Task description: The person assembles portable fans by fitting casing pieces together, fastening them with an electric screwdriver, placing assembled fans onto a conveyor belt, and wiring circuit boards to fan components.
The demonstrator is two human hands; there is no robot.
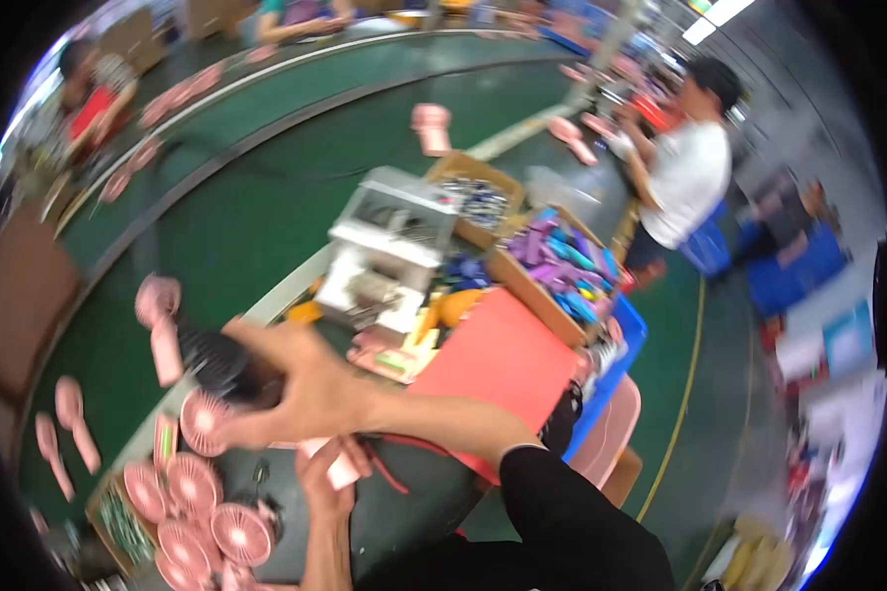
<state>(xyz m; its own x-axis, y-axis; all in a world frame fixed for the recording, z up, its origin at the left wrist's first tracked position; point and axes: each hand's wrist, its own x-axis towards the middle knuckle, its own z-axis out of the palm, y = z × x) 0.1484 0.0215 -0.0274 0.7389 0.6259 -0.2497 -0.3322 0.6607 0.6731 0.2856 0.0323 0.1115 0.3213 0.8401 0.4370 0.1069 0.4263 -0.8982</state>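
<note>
Dark rounded object (227,366) is sitting in our right hand (315,384), its fingers curling around it, and pink fans (195,483) are crowding just below those fingers, a low sweep risking a knock. Right of them, our left hand (323,490) is gripping a pink piece (343,471), a loosening hold risking a drop.

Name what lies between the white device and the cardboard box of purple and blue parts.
The head view shows a cluster of dark blue parts between the white device and the cardboard box; blur hides what they are.
</note>
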